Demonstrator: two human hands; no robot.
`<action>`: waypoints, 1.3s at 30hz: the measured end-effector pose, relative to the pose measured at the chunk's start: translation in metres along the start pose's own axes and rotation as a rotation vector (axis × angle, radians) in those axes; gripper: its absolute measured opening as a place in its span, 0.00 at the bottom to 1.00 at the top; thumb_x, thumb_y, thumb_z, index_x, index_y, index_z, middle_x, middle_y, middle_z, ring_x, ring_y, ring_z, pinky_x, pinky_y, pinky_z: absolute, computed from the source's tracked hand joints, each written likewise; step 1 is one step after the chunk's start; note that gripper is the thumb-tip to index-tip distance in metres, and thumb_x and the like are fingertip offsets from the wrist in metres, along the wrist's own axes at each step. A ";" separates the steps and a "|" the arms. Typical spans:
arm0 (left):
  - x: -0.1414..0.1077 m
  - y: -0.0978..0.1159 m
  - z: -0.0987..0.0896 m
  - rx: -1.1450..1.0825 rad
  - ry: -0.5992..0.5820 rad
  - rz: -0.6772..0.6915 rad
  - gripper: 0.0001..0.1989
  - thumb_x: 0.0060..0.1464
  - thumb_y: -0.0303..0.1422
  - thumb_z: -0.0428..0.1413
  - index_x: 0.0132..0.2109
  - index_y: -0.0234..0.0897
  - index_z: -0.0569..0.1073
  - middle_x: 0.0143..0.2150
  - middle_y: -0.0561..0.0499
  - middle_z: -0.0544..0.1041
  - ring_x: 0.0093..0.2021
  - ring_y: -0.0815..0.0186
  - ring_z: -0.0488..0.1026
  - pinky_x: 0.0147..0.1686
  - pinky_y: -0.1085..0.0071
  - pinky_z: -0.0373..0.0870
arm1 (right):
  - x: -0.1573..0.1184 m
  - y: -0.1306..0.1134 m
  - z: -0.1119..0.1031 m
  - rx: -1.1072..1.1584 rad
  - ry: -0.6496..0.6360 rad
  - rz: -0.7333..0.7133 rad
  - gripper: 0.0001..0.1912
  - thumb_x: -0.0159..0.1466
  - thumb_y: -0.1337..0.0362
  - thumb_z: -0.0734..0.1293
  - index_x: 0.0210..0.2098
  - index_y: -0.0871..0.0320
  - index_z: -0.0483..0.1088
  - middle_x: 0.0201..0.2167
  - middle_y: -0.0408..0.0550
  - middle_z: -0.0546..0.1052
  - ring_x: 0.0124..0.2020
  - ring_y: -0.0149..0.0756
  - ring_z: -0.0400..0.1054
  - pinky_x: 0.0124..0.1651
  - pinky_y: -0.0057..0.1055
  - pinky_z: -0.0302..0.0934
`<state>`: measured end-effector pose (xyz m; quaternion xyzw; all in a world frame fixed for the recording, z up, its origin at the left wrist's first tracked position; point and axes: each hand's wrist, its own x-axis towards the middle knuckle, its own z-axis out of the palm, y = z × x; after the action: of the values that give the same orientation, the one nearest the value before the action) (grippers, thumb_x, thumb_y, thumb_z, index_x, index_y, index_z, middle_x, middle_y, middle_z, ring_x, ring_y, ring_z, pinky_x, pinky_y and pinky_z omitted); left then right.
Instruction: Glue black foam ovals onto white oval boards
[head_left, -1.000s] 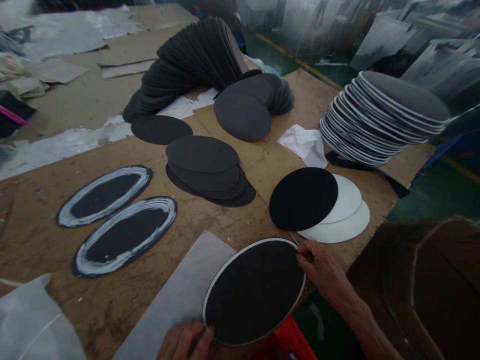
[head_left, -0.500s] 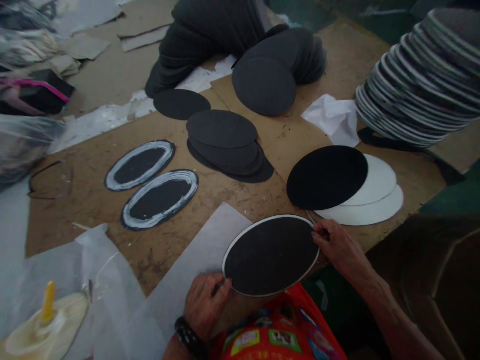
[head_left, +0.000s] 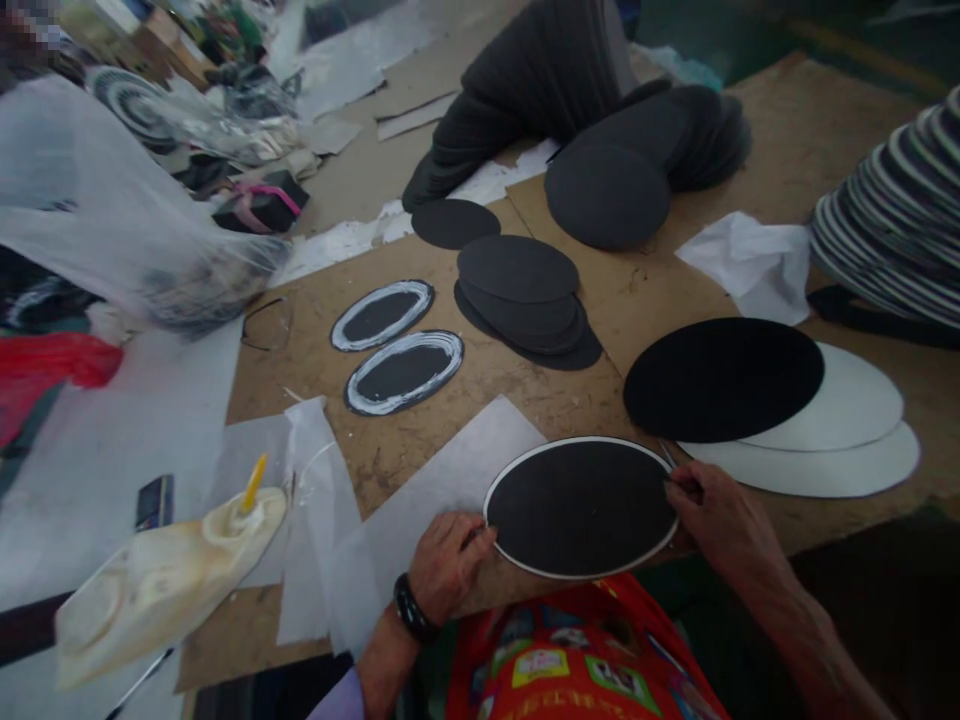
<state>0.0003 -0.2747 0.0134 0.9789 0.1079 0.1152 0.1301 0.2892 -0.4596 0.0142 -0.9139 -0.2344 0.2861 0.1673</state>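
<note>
A dark oval piece with a white rim (head_left: 585, 508) lies at the table's near edge. My left hand (head_left: 450, 560), with a black band at the wrist, pinches its left end. At its right end, my right hand (head_left: 712, 510) has thumb and fingers closed on the edge. Behind it on the right, a black oval (head_left: 724, 380) overlaps white ovals (head_left: 847, 465). Two dark ovals with smeared white rings (head_left: 405, 373) lie to the left. Several dark grey ovals (head_left: 517, 268) are piled behind the middle.
A leaning stack of dark ovals (head_left: 525, 90) stands at the back, striped stacked pieces (head_left: 900, 220) at the right. On the left are a cream bottle with a yellow tip (head_left: 165, 585), glasses (head_left: 264, 325) and a plastic bag (head_left: 127, 200). White paper (head_left: 442, 490) lies near my left hand.
The view has swung left, so things sit further right in the picture and more of the left side shows. Both hands still hold the white-rimmed oval's ends.
</note>
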 end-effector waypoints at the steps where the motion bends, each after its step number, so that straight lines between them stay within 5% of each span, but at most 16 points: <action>1: -0.001 0.001 -0.001 -0.023 -0.001 -0.023 0.12 0.58 0.25 0.44 0.42 0.37 0.71 0.37 0.48 0.74 0.37 0.66 0.68 0.36 0.69 0.68 | 0.000 0.000 0.000 -0.003 -0.008 -0.004 0.12 0.54 0.57 0.58 0.31 0.57 0.67 0.29 0.48 0.71 0.30 0.39 0.68 0.34 0.34 0.58; 9: -0.008 0.032 -0.002 -0.022 0.197 -0.327 0.14 0.56 0.19 0.43 0.42 0.35 0.70 0.41 0.47 0.70 0.43 0.67 0.67 0.42 0.71 0.69 | 0.003 0.001 0.001 0.012 -0.044 0.005 0.12 0.55 0.57 0.58 0.32 0.56 0.67 0.31 0.49 0.71 0.33 0.40 0.68 0.36 0.35 0.58; 15: 0.008 0.062 0.027 0.126 0.149 -0.305 0.13 0.57 0.28 0.50 0.50 0.37 0.68 0.52 0.44 0.66 0.52 0.59 0.64 0.49 0.63 0.65 | 0.000 0.000 0.007 0.031 0.064 -0.074 0.08 0.56 0.62 0.57 0.29 0.56 0.66 0.28 0.47 0.70 0.31 0.38 0.67 0.35 0.33 0.58; 20: 0.017 0.058 0.040 0.199 0.105 -0.248 0.17 0.56 0.33 0.51 0.53 0.40 0.67 0.55 0.45 0.64 0.53 0.58 0.63 0.48 0.63 0.63 | 0.001 0.001 0.010 0.017 0.118 -0.081 0.06 0.56 0.64 0.57 0.29 0.56 0.65 0.27 0.46 0.70 0.30 0.36 0.67 0.34 0.32 0.59; 32: 0.019 0.058 0.041 0.129 0.096 -0.307 0.15 0.55 0.34 0.51 0.50 0.41 0.68 0.54 0.45 0.65 0.53 0.60 0.63 0.48 0.63 0.61 | -0.008 0.003 0.014 0.068 0.228 -0.147 0.09 0.60 0.67 0.55 0.38 0.57 0.64 0.34 0.49 0.71 0.34 0.36 0.68 0.37 0.33 0.62; 36: 0.020 0.058 0.040 0.125 0.100 -0.319 0.15 0.55 0.35 0.51 0.50 0.41 0.68 0.53 0.45 0.65 0.52 0.59 0.63 0.47 0.62 0.62 | -0.025 0.002 0.016 -0.003 0.352 -0.236 0.11 0.63 0.66 0.54 0.41 0.56 0.65 0.37 0.50 0.72 0.36 0.38 0.69 0.36 0.34 0.64; 39: 0.020 0.057 0.040 0.122 0.098 -0.329 0.15 0.55 0.36 0.51 0.50 0.42 0.68 0.53 0.45 0.66 0.52 0.58 0.64 0.46 0.62 0.64 | -0.039 -0.007 0.033 -0.073 0.398 -0.417 0.14 0.64 0.69 0.54 0.46 0.56 0.64 0.42 0.51 0.72 0.44 0.38 0.68 0.45 0.36 0.63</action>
<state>0.0396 -0.3334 -0.0045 0.9473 0.2794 0.1332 0.0822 0.2388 -0.4687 0.0086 -0.8896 -0.3899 0.0518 0.2323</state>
